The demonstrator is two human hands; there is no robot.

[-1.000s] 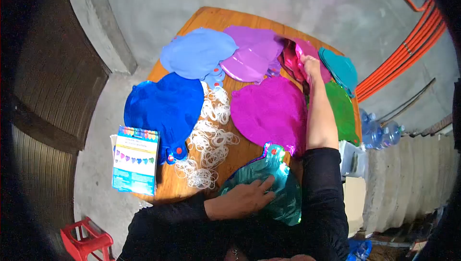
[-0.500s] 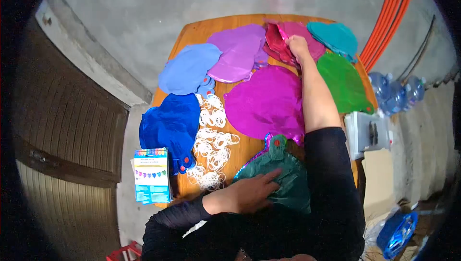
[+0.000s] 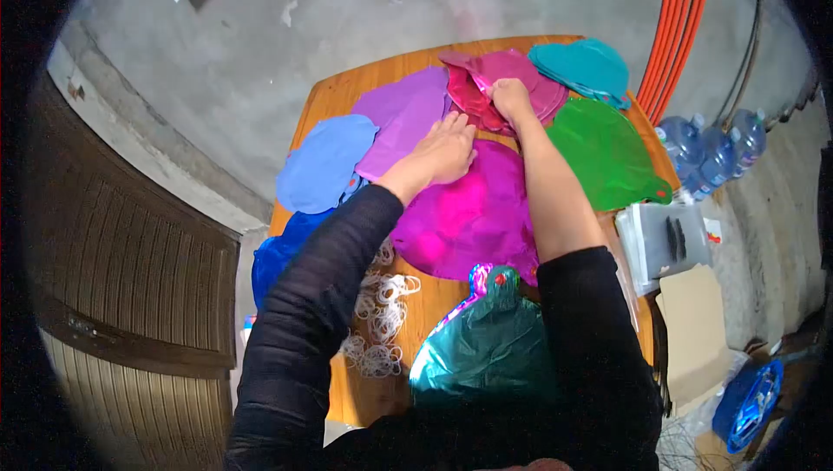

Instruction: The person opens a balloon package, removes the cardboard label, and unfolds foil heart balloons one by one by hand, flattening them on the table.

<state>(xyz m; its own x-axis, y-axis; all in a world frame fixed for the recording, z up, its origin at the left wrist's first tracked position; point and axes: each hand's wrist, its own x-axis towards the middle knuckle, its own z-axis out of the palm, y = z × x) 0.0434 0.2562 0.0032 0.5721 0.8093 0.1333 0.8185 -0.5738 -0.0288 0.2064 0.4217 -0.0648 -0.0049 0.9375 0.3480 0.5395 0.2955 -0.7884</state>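
Observation:
My right hand (image 3: 511, 100) is closed on the edge of a crimson foil balloon (image 3: 473, 100) at the back of the table, beside a pile of dark pink balloons (image 3: 529, 81). My left hand (image 3: 447, 148) is spread, palm down, over the place where the purple balloons (image 3: 390, 111) meet the magenta balloon (image 3: 464, 219). Whether it touches them I cannot tell. Near my body lies a dark teal foil balloon (image 3: 486, 345), its neck with a red dot pointing away from me.
Light blue (image 3: 321, 163), dark blue (image 3: 279, 258), green (image 3: 603, 154) and teal balloons (image 3: 581, 70) lie around the wooden table (image 3: 347, 397). White loops (image 3: 382, 310) sit left of centre. A plastic box (image 3: 664, 245), cardboard (image 3: 694, 332) and water bottles (image 3: 716, 154) stand at the right.
My left hand has left the dark teal balloon and reached forward to the back of the table. My right hand keeps its grip on the crimson balloon. The view has shifted.

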